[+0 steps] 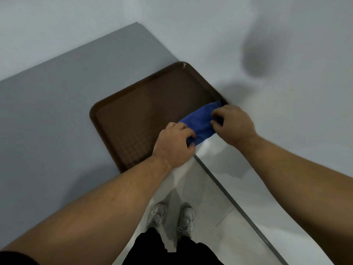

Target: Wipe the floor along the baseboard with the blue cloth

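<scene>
Soft, even indoor light fills the view, cool and slightly dim. A blurred dark shadow lies on the wall [256, 60] above and beyond the right hand [234, 124], with a fainter one just beside that grip. The floor [208, 188] below the hands shows a pale glare patch close under the left hand [174, 145]. The grey tabletop [57, 104] darkens beneath the left forearm. Wide-angle distortion stretches both forearms toward the lower corners; overall detail is soft, slightly smeared.
</scene>
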